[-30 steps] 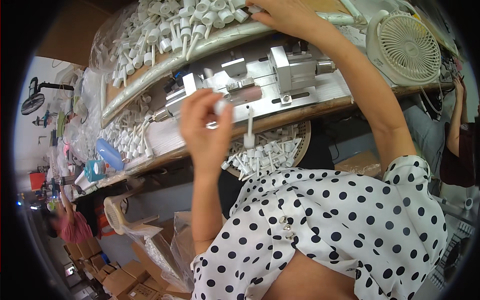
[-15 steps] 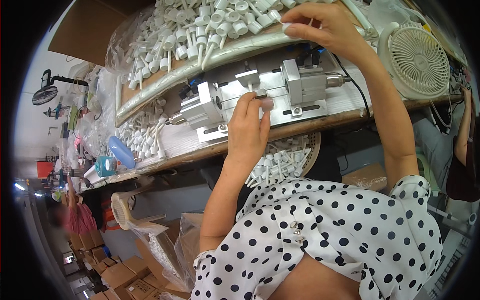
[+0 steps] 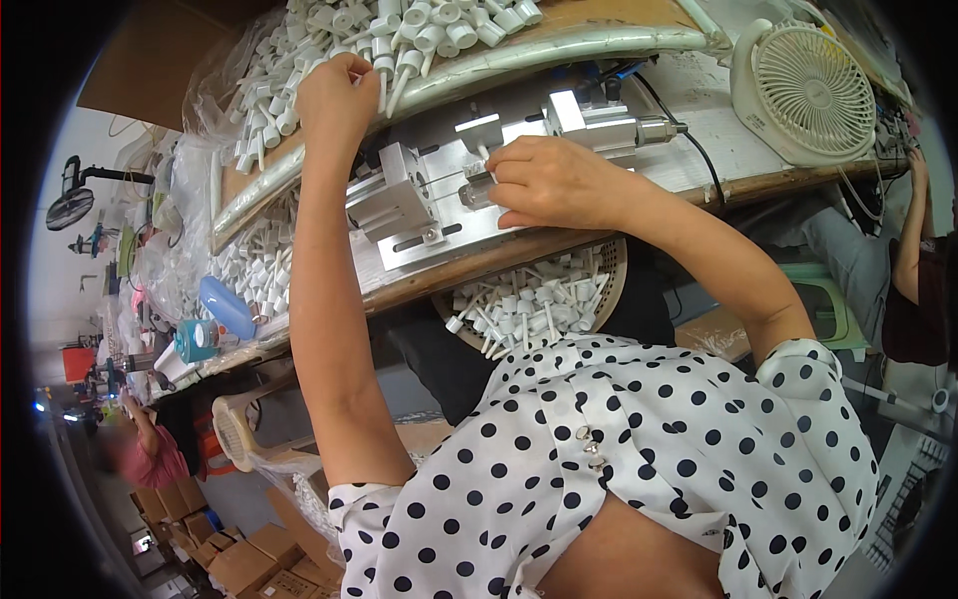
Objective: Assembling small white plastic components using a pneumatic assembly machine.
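Observation:
My right hand is at the middle of a metal fixture, its fingers curled and pinched together. A short white stem shows at the fingertips, below a small metal block; the rest of that part is hidden behind the fingers. A clear, rounded piece sits just left of the hand. At the near edge of a heap of white stemmed caps, my left hand has its fingers closed. What they hold, if anything, is hidden.
A basket with more stemmed caps stands below the table edge. A white fan is at the right, with a black cable nearby. A wrapped rim borders the heap. A blue object lies at the left.
My left hand has left the fixture and moved up and left to the heap. My right hand has come down from the heap's right side to the fixture.

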Available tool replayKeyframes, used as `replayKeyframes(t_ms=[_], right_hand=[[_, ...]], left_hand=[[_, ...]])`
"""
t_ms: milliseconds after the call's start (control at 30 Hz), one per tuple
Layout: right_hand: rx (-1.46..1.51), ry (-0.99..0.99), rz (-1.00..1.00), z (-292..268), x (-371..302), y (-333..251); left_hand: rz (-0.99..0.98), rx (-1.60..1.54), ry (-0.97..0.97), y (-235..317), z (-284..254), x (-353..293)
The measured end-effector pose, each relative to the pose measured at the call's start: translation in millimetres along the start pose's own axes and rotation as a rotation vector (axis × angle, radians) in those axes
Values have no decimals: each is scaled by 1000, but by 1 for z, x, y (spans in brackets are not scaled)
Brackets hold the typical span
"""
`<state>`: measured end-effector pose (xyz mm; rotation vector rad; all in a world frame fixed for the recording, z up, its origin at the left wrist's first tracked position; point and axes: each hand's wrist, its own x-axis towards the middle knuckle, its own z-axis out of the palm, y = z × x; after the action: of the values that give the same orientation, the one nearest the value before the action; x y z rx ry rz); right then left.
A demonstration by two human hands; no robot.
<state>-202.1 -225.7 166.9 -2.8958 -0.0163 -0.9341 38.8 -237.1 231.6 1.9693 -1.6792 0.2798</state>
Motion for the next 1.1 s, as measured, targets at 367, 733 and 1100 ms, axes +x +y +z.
replayKeyframes(t_ms=[367,733,1100], right_hand=[[-4,137,69,-24,24,31],[-435,-13,349,-64,51,106],[289,244,219,-66,1,25]], left_hand=[[-196,-961,163,21,-32,-79],[-214,-974,166,81,11,-158],[-242,-1182,200,73,20,-165]])
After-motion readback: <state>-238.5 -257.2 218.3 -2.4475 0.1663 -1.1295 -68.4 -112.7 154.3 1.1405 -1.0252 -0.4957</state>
